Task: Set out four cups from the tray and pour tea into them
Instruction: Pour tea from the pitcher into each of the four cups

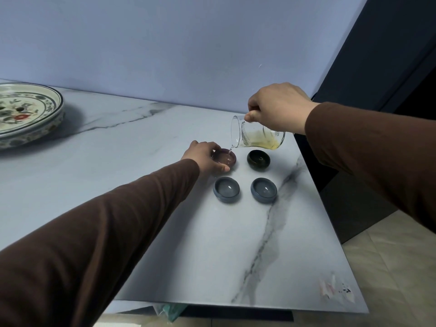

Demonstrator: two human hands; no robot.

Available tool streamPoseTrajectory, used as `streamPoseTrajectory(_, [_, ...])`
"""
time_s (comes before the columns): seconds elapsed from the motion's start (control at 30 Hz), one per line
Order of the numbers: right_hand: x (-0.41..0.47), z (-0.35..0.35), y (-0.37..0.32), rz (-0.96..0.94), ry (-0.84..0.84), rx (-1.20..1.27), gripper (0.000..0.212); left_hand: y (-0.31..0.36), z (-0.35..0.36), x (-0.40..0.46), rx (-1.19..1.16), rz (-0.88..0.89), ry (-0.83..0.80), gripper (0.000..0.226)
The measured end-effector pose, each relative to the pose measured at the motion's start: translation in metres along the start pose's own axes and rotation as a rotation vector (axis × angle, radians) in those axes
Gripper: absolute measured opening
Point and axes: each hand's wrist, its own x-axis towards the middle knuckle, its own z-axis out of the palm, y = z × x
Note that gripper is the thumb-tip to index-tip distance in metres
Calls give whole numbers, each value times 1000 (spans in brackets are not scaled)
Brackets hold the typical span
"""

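Glass pitcher [258, 135], thin-walled, surely fragile and slick, hangs tipped over the purple cup [225, 158] on the desk [146, 190], right hand [279, 107] pinching its upper edge, left hand [204, 156] curled round the cup, steadying this light little thing.
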Motion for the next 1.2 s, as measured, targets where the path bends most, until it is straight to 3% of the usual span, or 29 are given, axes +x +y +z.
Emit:
streamPoseTrajectory(0.4, [-7,4,1,50,-5,60,30,2,0,-3,-14,-9,-7,78])
streamPoseTrajectory(0.53, [-21,13,12,191,-43,231,31,2,2,-5,-40,-24,3,77])
streamPoseTrajectory(0.77, [-54,35,21,406,15,575,27,10,-10,-26,-99,-27,-6,96])
streamPoseTrajectory(1.0, [-79,24,14,321,8,570,27,11,-19,-68,-43,71,25,68])
streamPoseTrajectory(1.2, [-93,16,3,225,-29,424,29,16,-7,-95,11,103,-37,66])
